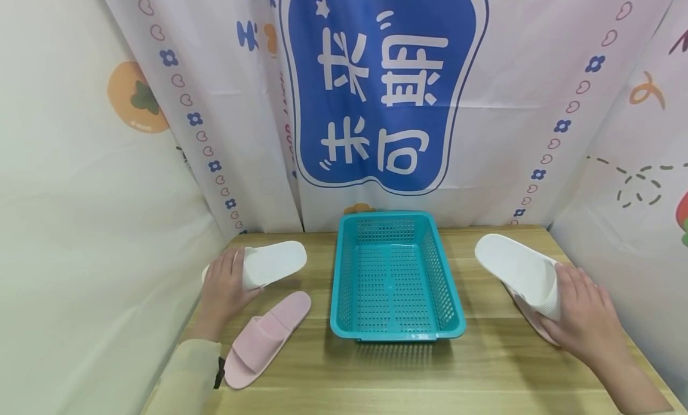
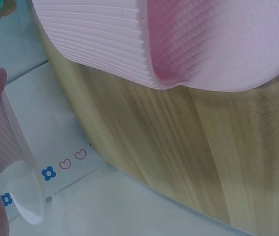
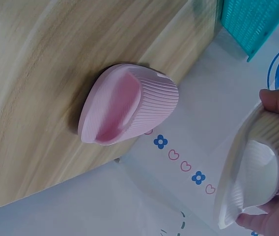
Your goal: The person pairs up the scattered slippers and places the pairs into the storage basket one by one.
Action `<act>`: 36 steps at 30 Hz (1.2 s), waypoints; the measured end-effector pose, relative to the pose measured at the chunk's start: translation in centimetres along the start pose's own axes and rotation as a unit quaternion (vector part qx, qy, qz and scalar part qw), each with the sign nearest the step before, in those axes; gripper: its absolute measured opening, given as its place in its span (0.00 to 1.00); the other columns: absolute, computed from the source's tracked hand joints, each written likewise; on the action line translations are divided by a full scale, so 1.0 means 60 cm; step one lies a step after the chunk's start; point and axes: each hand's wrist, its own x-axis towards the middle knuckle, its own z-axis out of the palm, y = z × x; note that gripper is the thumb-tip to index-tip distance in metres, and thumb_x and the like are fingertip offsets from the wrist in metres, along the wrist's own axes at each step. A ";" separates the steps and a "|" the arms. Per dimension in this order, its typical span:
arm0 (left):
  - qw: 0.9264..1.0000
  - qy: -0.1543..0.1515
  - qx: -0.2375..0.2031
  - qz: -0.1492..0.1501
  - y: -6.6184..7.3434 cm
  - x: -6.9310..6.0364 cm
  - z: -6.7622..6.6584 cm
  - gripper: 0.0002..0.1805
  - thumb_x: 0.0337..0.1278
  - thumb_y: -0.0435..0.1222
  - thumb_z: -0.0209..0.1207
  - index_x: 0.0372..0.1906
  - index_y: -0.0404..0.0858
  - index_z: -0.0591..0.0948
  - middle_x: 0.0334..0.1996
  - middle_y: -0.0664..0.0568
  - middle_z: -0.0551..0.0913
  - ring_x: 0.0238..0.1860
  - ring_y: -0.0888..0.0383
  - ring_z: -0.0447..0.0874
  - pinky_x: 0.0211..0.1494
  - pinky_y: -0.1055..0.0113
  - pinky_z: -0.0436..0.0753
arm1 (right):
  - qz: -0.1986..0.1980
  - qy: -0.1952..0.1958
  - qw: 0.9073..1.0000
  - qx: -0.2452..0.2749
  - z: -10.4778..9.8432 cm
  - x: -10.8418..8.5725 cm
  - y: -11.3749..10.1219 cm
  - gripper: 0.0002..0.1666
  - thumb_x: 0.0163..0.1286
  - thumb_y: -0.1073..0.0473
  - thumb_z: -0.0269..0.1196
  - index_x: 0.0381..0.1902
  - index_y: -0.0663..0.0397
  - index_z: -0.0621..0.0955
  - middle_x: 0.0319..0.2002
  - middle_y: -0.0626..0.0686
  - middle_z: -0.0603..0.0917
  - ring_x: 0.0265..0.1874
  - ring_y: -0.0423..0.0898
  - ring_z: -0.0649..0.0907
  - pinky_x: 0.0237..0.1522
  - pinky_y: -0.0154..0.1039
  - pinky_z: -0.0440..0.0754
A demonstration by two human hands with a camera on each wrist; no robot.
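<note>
My left hand [image 1: 223,289] grips a white slipper [image 1: 278,262] around its ribbed strap, above the table's left side. Just below it in the head view lies a pink slipper [image 1: 263,341], which fills the top of the left wrist view with its ribbed strap [image 2: 95,34]. On the right, my right hand [image 1: 588,319] holds another white slipper [image 1: 513,266] by the strap area, fingers and thumb on opposite sides in the right wrist view. That slipper partly covers a second pink slipper [image 1: 537,324] in the head view; the right wrist view shows this pink slipper [image 3: 156,98] apart from it, on the table.
A teal perforated basket [image 1: 398,336] stands mid-table toward the back, between the two hands. Bare wood tabletop [image 1: 408,382] shows in front of it. A printed cloth [image 1: 258,182] hangs behind the table, and white sheets [image 1: 80,236] enclose the sides.
</note>
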 end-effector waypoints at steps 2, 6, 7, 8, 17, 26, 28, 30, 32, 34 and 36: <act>1.000 0.000 0.003 0.003 0.002 0.004 -0.003 0.63 0.10 0.51 0.80 0.63 0.23 0.69 0.53 0.28 0.75 0.53 0.32 0.72 0.55 0.41 0.73 | -0.001 0.000 1.000 0.002 -0.001 0.002 0.000 0.56 0.60 0.26 0.39 0.62 0.75 0.66 0.54 0.73 0.72 0.50 0.74 0.71 0.44 0.73 0.67; 1.000 -0.005 0.002 0.008 0.008 0.012 -0.008 0.63 0.12 0.52 0.80 0.64 0.24 0.68 0.55 0.28 0.74 0.54 0.32 0.71 0.57 0.41 0.72 | -0.011 0.006 1.000 0.002 -0.002 0.008 0.000 0.57 0.62 0.25 0.38 0.63 0.75 0.66 0.55 0.73 0.71 0.51 0.75 0.71 0.44 0.73 0.67; 1.000 -0.004 0.002 0.010 0.009 0.014 -0.009 0.63 0.12 0.52 0.79 0.64 0.24 0.68 0.55 0.28 0.74 0.54 0.32 0.71 0.57 0.41 0.72 | -0.014 0.007 1.000 0.002 -0.002 0.009 0.001 0.57 0.62 0.25 0.38 0.63 0.75 0.66 0.55 0.74 0.71 0.51 0.75 0.71 0.44 0.72 0.68; 1.000 -0.005 0.001 0.011 0.010 0.015 -0.010 0.63 0.13 0.52 0.79 0.64 0.24 0.68 0.55 0.28 0.74 0.55 0.32 0.71 0.58 0.41 0.72 | -0.017 0.008 1.000 0.002 -0.002 0.010 0.001 0.57 0.62 0.25 0.38 0.63 0.74 0.66 0.55 0.74 0.71 0.51 0.75 0.71 0.44 0.72 0.68; 1.000 0.005 0.005 0.020 0.023 0.028 -0.017 0.63 0.12 0.52 0.80 0.64 0.24 0.68 0.57 0.28 0.73 0.57 0.31 0.71 0.62 0.41 0.69 | -0.023 0.003 1.000 0.010 -0.004 0.019 0.002 0.59 0.62 0.23 0.37 0.65 0.73 0.65 0.56 0.74 0.71 0.52 0.74 0.70 0.46 0.72 0.67; 1.000 0.003 0.001 0.025 0.041 0.044 -0.023 0.63 0.14 0.52 0.80 0.65 0.24 0.67 0.60 0.28 0.71 0.60 0.31 0.69 0.67 0.42 0.65 | -0.040 0.009 0.999 0.011 -0.005 0.033 -0.002 0.58 0.63 0.23 0.39 0.66 0.73 0.65 0.56 0.75 0.71 0.53 0.75 0.70 0.47 0.70 0.67; 0.999 0.010 -0.003 0.030 0.046 0.050 -0.025 0.63 0.14 0.51 0.80 0.64 0.24 0.68 0.59 0.28 0.72 0.60 0.31 0.69 0.68 0.43 0.64 | -0.042 0.005 0.999 0.013 -0.006 0.036 -0.003 0.59 0.63 0.23 0.39 0.66 0.73 0.64 0.56 0.75 0.71 0.53 0.75 0.70 0.48 0.70 0.67; 0.999 0.022 -0.007 0.037 0.049 0.055 -0.026 0.62 0.12 0.51 0.80 0.63 0.23 0.69 0.58 0.28 0.72 0.60 0.31 0.69 0.68 0.44 0.64 | -0.044 -0.001 0.999 0.014 -0.006 0.040 -0.004 0.60 0.62 0.22 0.39 0.66 0.73 0.64 0.57 0.74 0.70 0.53 0.75 0.69 0.48 0.70 0.66; 0.999 0.030 -0.004 0.043 0.053 0.060 -0.027 0.62 0.11 0.51 0.80 0.63 0.23 0.69 0.57 0.28 0.73 0.59 0.31 0.70 0.67 0.44 0.65 | -0.047 -0.005 0.999 0.013 -0.007 0.043 -0.005 0.60 0.62 0.22 0.39 0.66 0.73 0.64 0.57 0.74 0.70 0.54 0.75 0.69 0.49 0.70 0.66; 0.998 0.032 -0.002 0.046 0.057 0.064 -0.028 0.62 0.11 0.51 0.80 0.62 0.23 0.69 0.57 0.28 0.73 0.58 0.31 0.71 0.67 0.44 0.66 | -0.051 -0.006 0.999 0.011 -0.007 0.046 -0.006 0.60 0.62 0.22 0.39 0.65 0.74 0.64 0.56 0.74 0.70 0.54 0.75 0.69 0.49 0.70 0.66; 0.999 0.028 -0.001 0.046 0.062 0.067 -0.030 0.62 0.11 0.51 0.80 0.63 0.23 0.69 0.57 0.28 0.73 0.58 0.31 0.71 0.66 0.43 0.66 | -0.052 -0.004 0.999 0.010 -0.006 0.050 -0.008 0.60 0.62 0.21 0.39 0.65 0.74 0.65 0.56 0.74 0.70 0.54 0.75 0.69 0.49 0.70 0.66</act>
